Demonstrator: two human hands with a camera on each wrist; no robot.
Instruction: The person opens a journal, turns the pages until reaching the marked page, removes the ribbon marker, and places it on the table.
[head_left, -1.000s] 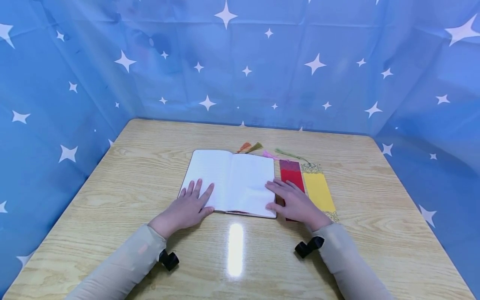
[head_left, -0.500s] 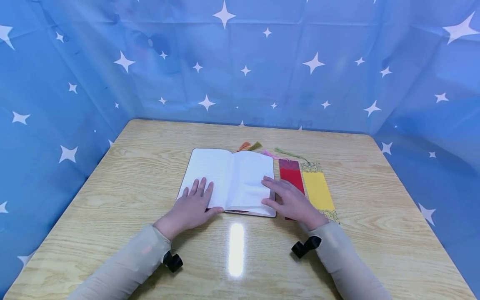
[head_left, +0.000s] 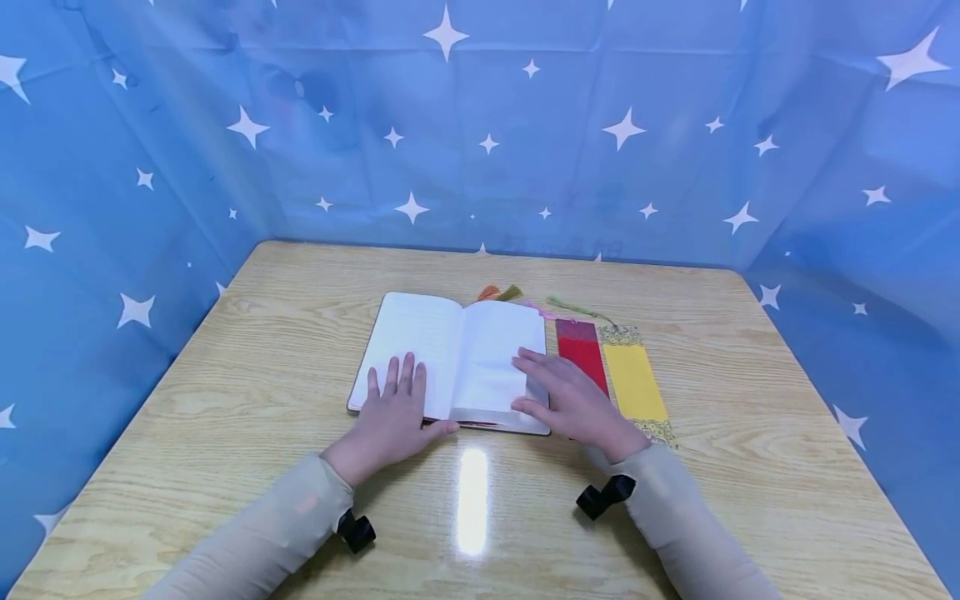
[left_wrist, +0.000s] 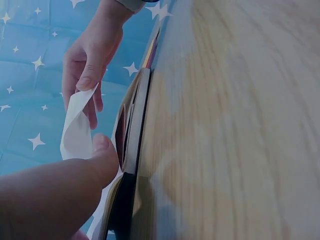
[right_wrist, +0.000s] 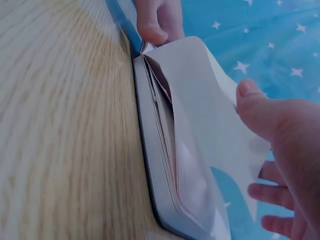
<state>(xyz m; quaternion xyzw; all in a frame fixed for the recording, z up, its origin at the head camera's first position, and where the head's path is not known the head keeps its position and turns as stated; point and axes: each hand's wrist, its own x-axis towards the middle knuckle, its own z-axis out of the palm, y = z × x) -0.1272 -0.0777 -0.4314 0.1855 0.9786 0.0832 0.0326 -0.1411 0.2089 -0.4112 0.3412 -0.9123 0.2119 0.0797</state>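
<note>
An open notebook (head_left: 431, 321) with blank-looking pages lies at the middle of the table. My left hand (head_left: 392, 423) rests with straight fingers on its left page, the thumb (left_wrist: 102, 155) along the near edge by the spine. At the right side, my right hand (head_left: 572, 396) pinches the edge of a raised page (right_wrist: 195, 95) between thumb and fingers. Under that curved page, in the right wrist view, a gap shows above the page stack (right_wrist: 155, 120). Something dark reddish (left_wrist: 121, 131) shows between the pages in the left wrist view.
A red bookmark (head_left: 582, 354), partly behind my right hand, and a yellow bookmark (head_left: 634, 379) lie right of the notebook. Orange (head_left: 488, 292) and olive tassels (head_left: 511, 292) stick out past its far edge. A star-patterned blue cloth (head_left: 517, 167) hangs behind the table (head_left: 225, 400).
My left hand has slid rightward, its thumb now nearer the spine. My right hand has moved slightly left over the notebook, and the right page has lifted and curved.
</note>
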